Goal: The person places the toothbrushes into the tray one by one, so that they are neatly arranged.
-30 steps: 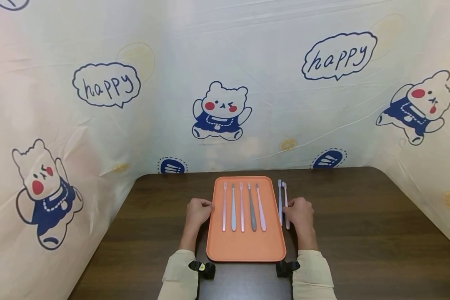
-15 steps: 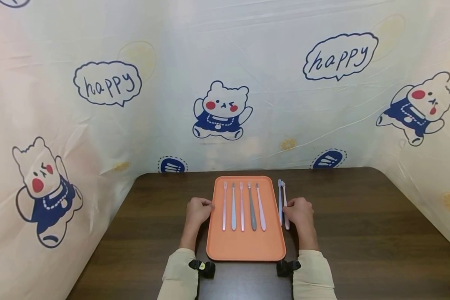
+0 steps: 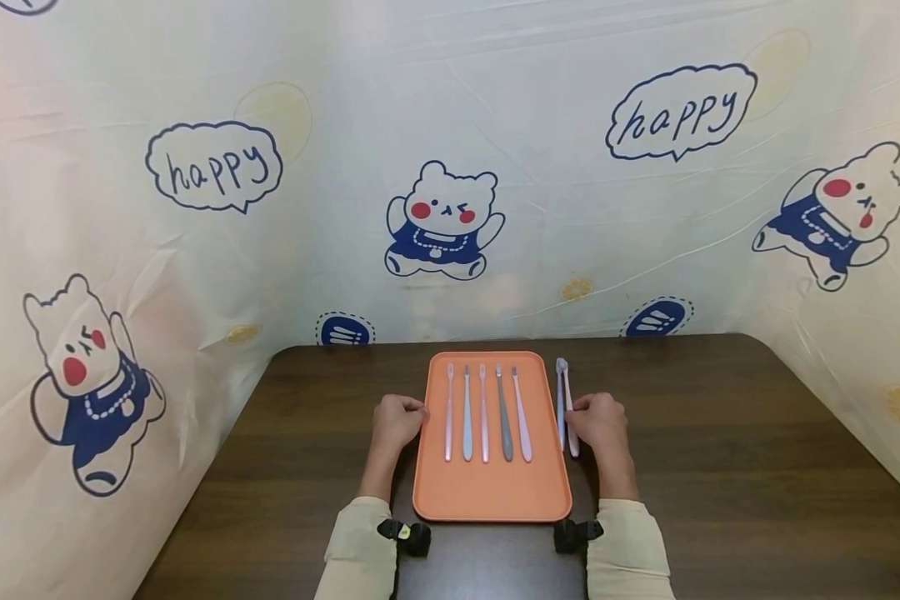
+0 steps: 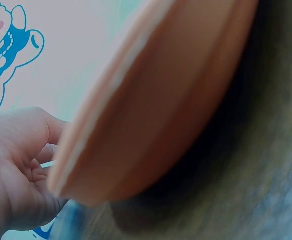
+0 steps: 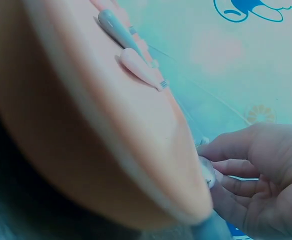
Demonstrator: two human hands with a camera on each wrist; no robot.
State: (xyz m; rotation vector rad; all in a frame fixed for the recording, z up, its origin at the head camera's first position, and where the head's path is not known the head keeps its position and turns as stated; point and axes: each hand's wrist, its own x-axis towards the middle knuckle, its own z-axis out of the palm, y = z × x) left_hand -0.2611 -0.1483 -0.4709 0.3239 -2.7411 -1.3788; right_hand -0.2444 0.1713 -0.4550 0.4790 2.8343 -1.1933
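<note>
An orange tray (image 3: 492, 493) lies on the table, with a row of several toothbrushes on it, among them a grey toothbrush (image 3: 506, 433) and a light blue toothbrush (image 3: 467, 433). My left hand (image 3: 396, 421) grips the tray's left rim between thumb and curled fingers. Just beyond the right rim, my right hand (image 3: 600, 423) pinches a pale pink toothbrush (image 3: 573, 444); its handle end (image 5: 207, 171) shows between thumb and fingers in the right wrist view. Beside it, close along the tray, lies a blue toothbrush (image 3: 559, 400), its head overlapped by the pink one's head.
The dark wooden table (image 3: 720, 450) extends to both sides of the tray. A printed curtain (image 3: 345, 208) with cartoon bears stands behind and at both sides. Black wrist cameras sit at both cuffs, near the tray's front corners.
The pink toothbrush's head has swung slightly left, over toward the blue toothbrush's head. My left hand and the tray stay in place.
</note>
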